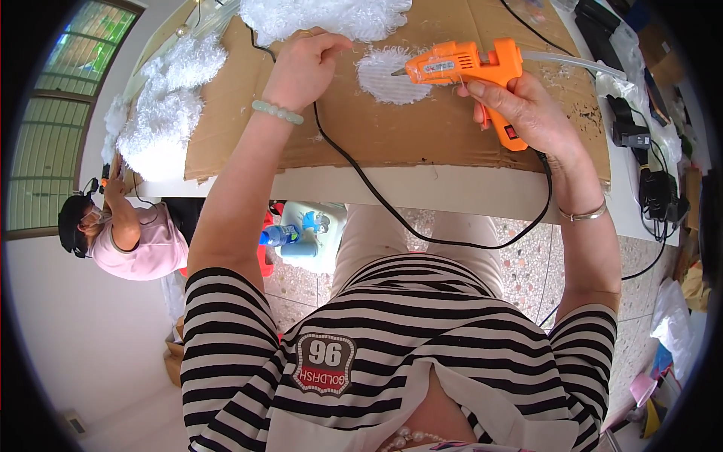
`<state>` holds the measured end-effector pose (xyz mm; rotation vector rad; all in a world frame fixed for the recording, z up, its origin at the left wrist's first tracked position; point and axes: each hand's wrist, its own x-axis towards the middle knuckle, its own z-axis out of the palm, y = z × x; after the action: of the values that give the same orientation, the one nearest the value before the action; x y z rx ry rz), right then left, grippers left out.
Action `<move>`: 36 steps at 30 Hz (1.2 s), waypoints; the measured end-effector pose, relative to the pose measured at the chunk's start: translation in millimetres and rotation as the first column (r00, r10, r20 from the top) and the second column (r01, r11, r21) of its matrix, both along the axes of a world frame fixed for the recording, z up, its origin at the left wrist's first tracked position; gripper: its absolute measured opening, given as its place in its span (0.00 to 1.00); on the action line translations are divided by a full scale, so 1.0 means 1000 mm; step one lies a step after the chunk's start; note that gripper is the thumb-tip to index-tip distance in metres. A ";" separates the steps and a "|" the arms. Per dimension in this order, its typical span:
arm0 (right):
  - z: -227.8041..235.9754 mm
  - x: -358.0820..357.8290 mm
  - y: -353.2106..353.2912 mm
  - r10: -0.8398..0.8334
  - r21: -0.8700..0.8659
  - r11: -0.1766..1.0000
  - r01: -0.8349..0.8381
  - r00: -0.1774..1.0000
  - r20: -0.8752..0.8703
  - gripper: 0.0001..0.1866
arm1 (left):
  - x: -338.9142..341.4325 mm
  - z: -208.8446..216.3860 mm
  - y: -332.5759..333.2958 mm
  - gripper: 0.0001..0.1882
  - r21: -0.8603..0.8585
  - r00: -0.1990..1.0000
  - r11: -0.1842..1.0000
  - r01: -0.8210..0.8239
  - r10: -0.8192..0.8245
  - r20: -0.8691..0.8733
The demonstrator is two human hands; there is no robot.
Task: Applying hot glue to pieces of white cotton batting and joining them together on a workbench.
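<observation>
My right hand grips an orange hot glue gun by its handle, with a clear glue stick coming out of its back. The gun's nozzle points left over a small round white patch with a frayed edge, lying on the cardboard. My left hand is curled above the cardboard, left of the patch, its fingers drawn together toward the right. Whatever those fingers may hold is hidden. Just beyond that hand lies a white shaggy piece.
A brown cardboard sheet covers much of the white table. More white shaggy pieces are heaped at left. The gun's black cable loops over the near edge. Power adapters hang at right. A co-worker in pink sits at left.
</observation>
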<state>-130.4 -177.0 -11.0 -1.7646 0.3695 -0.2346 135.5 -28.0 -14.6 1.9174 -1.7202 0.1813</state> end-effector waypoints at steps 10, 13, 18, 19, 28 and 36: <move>0.006 -0.002 0.008 0.003 -0.022 1.000 -0.003 1.000 -0.002 0.16 | -0.014 -0.014 -0.001 0.09 0.154 0.953 0.978 -0.138 0.173 -0.250; 0.002 -0.001 0.013 -0.051 0.023 0.999 0.049 0.995 0.083 0.13 | -0.014 -0.012 -0.008 0.10 0.202 0.938 0.962 -0.184 0.233 -0.257; 0.005 -0.003 0.010 -0.021 0.008 1.000 0.020 0.999 0.035 0.14 | -0.022 -0.007 -0.014 0.10 0.227 0.942 0.957 -0.183 0.236 -0.237; 0.006 -0.003 0.010 -0.004 -0.004 1.000 0.005 1.000 0.016 0.16 | -0.022 -0.009 -0.015 0.10 0.224 0.971 0.963 -0.151 0.187 -0.150; 0.003 -0.003 0.008 -0.007 0.000 1.000 0.007 0.998 0.063 0.16 | -0.021 -0.003 -0.016 0.08 0.152 0.964 0.986 0.069 -0.105 0.243; 0.005 -0.003 0.008 0.001 -0.028 1.000 0.000 1.000 0.028 0.17 | -0.020 -0.009 0.010 0.08 0.057 0.987 0.991 -0.122 0.128 -0.097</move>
<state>-133.8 -169.1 -6.2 -1.7867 0.3469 -0.2654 116.0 -18.3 -23.9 2.0375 -1.5543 0.0864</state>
